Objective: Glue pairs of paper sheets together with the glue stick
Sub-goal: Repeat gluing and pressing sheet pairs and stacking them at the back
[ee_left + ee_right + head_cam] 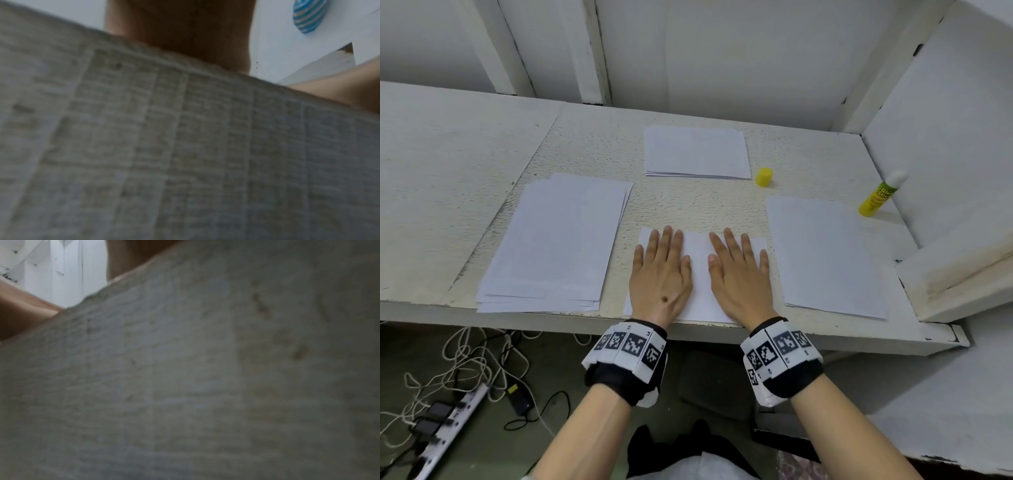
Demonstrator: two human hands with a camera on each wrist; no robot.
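A white paper sheet (700,274) lies at the table's front edge, between my hands. My left hand (661,270) lies flat on its left half with straight fingers. My right hand (739,270) presses flat on its right half. The yellow glue stick (878,197) stands uncapped at the far right, near the wall. Its yellow cap (764,176) stands apart, beside the far pile. Both wrist views are blurred and close: the left wrist view shows the paper (185,146) with faint print and the underside of my left hand (179,26); the right wrist view shows the paper (185,369).
A thick pile of sheets (558,243) lies to the left, a smaller pile (697,152) at the back, and a single sheet (825,257) to the right. The white table (448,171) ends in a side wall on the right. Cables and a power strip (445,431) lie on the floor.
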